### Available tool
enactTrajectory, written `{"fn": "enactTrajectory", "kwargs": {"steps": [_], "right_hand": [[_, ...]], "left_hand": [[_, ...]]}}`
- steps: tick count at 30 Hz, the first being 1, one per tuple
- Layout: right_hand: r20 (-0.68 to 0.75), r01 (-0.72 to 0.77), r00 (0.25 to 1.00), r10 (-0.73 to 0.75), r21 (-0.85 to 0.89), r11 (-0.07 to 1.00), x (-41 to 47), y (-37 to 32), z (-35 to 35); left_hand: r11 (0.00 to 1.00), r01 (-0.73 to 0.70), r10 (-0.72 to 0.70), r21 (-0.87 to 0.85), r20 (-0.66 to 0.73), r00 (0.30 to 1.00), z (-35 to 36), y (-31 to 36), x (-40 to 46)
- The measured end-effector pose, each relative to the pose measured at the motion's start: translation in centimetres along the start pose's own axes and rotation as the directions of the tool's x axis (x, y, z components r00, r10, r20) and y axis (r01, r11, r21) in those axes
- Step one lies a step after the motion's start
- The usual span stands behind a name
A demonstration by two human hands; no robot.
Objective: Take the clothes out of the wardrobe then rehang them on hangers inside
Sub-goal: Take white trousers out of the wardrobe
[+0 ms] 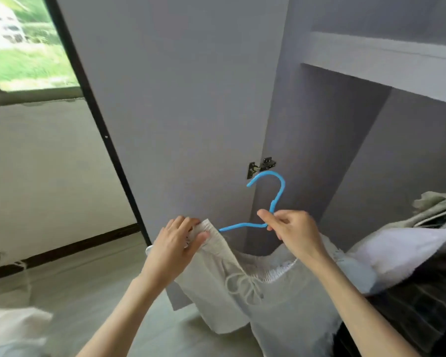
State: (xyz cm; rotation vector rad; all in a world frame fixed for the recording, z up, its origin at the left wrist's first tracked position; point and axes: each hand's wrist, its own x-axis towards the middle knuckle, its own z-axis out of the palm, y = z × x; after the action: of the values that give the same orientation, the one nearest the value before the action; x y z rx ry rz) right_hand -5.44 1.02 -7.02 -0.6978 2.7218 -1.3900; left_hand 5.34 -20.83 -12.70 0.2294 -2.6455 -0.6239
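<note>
A pair of pale beige drawstring shorts hangs in front of me, below both hands. My left hand pinches the left end of the elastic waistband. A blue plastic hanger stands hook-up in front of the open grey wardrobe. My right hand grips the hanger at its neck, and the hanger's left arm points toward the waistband. The hanger's right arm is hidden behind my right hand and the cloth.
The wardrobe door stands open on the left, its hinge just above the hanger. A heap of clothes lies low at the right. White cloth lies on the floor at the lower left. A window is at the upper left.
</note>
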Motion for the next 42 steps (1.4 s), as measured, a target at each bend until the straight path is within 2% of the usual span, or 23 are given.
{"fn": "enactTrajectory", "kwargs": {"steps": [5,11,15,21,26,30,34,37,40,42], "right_hand": [[0.135,0.123,0.982,-0.134,0.086,0.989,0.0,-4.9,6.4],[0.275,0.337,0.886,-0.373,0.170,0.926,-3.0,-13.0,16.6],[0.386,0.404,0.778,-0.496,0.297,0.865,-6.8,-18.8,23.7],[0.428,0.494,0.589,-0.685,0.479,0.725,-12.3,-26.5,31.8],[0.392,0.561,0.408,-0.825,0.605,0.565,-15.2,-32.6,36.8],[0.250,0.647,0.306,-0.919,0.653,0.393,-15.9,-39.5,39.1],[0.068,0.684,0.273,-0.960,0.688,0.243,-14.9,-46.1,40.8],[-0.059,0.696,0.253,-0.966,0.704,0.139,-14.6,-50.1,42.7],[-0.050,0.613,0.272,-0.961,0.779,0.133,-15.1,-53.9,44.7],[-0.080,0.634,0.223,-0.972,0.769,0.083,-15.9,-56.5,46.3]], "left_hand": [[0.970,0.238,-0.231,0.042,-0.129,0.964,-5.5,-3.2,-6.9],[0.882,0.467,-0.419,0.063,-0.349,0.838,-12.1,-7.8,-17.3],[0.726,0.671,-0.507,0.150,-0.543,0.669,-16.1,-9.4,-24.7],[0.505,0.855,-0.549,0.119,-0.720,0.424,-20.5,-10.5,-33.4],[0.400,0.917,-0.503,0.015,-0.832,0.233,-24.3,-10.6,-37.3],[0.309,0.951,-0.377,0.008,-0.917,0.129,-29.4,-10.9,-37.5],[0.253,0.965,-0.261,-0.071,-0.965,-0.003,-35.5,-11.7,-37.6],[0.219,0.970,-0.194,-0.106,-0.979,-0.064,-39.7,-12.3,-37.8],[0.196,0.968,-0.147,-0.158,-0.981,-0.131,-43.4,-13.1,-38.8],[0.211,0.958,-0.124,-0.194,-0.977,-0.171,-45.8,-13.7,-39.8]]}}
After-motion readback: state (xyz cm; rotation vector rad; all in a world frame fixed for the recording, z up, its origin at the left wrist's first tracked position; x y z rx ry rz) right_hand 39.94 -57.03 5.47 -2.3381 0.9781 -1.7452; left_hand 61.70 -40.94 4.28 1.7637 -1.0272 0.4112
